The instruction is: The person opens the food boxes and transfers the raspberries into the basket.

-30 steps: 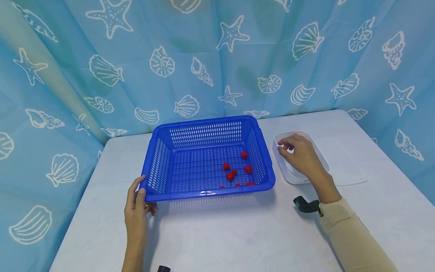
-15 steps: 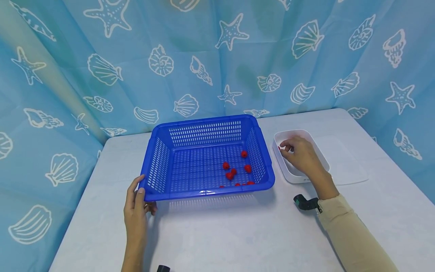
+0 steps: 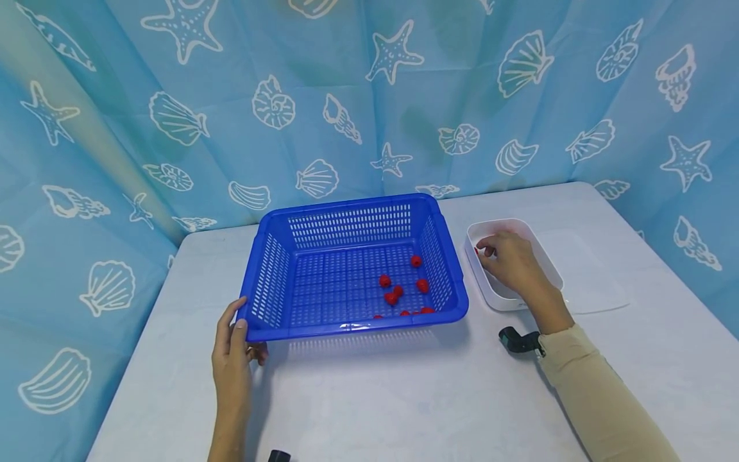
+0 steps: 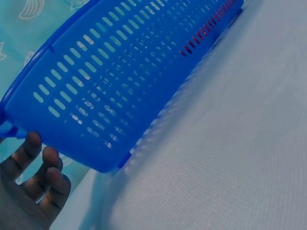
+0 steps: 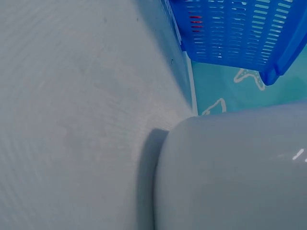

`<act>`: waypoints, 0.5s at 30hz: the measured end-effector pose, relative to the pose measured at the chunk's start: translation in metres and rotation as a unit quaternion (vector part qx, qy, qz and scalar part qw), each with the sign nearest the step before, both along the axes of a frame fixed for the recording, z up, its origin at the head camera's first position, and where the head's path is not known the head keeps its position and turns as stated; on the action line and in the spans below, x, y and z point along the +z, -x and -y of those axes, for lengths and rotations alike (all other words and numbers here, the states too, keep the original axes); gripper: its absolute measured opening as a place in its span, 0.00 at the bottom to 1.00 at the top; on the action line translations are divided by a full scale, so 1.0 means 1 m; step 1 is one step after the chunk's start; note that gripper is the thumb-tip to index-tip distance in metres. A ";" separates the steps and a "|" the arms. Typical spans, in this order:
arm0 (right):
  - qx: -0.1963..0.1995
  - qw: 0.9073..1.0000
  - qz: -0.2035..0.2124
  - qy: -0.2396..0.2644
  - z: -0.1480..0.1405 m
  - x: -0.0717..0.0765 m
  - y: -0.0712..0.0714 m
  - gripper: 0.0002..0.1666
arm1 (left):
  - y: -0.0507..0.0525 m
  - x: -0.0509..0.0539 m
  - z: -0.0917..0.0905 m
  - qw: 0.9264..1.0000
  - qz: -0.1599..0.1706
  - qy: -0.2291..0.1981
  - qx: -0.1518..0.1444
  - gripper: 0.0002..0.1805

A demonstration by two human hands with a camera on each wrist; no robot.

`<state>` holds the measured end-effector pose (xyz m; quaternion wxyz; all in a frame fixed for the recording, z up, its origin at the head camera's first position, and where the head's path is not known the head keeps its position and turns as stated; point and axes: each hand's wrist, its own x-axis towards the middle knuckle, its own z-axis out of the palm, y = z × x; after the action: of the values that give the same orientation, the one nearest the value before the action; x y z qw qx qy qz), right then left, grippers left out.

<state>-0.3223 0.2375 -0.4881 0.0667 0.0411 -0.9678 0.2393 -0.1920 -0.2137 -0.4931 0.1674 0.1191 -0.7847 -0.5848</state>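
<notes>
At its front left corner, my left hand [image 3: 231, 366] grips the rim of the blue basket [image 3: 346, 208], thumb on top; the left wrist view shows curled fingers [image 4: 55, 184] beside the basket wall [image 4: 115, 96]. Several red berry-like pieces [image 3: 416, 261] lie in the basket's right part. My right hand [image 3: 514, 266] reaches into the white container [image 3: 491, 298] with bent fingers, and a sliver of red [image 3: 476, 251] shows at the fingertips; whether they pinch it is unclear. In the right wrist view the container's side [image 5: 230, 167] is large and the hand is hidden.
A clear flat lid [image 3: 594, 276] lies on the table [image 3: 369, 398] to the right of the container. Behind the table hangs a blue curtain [image 3: 346, 77] with white shell and starfish drawings. Black wrist mounts [image 3: 519, 341] show near both arms.
A sliver of red has appeared at my right fingertips, where none showed a second ago. My left hand keeps its grip, and the basket has not visibly moved.
</notes>
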 end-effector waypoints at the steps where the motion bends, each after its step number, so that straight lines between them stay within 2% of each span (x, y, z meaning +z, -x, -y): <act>1: 0.001 1.000 -0.001 -0.004 0.000 0.000 0.001 0.14 | 0.000 0.000 0.000 1.000 0.000 0.001 -0.001 0.24; 8: 0.006 0.999 -0.016 -0.038 0.001 -0.003 0.005 0.11 | 0.000 -0.001 0.000 1.000 0.005 -0.003 -0.001 0.24; 12: 0.001 0.999 -0.032 -0.036 0.002 -0.004 0.004 0.08 | 0.000 0.000 0.000 1.000 0.007 -0.005 0.000 0.24; 15: 0.001 0.999 -0.037 -0.035 0.002 -0.004 0.004 0.11 | 0.000 0.000 0.000 1.000 0.007 -0.003 0.000 0.24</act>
<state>-0.3260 0.2359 -0.4924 0.1011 0.0533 -0.9724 0.2034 -0.1917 -0.2133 -0.4926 0.1613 0.1235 -0.7840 -0.5867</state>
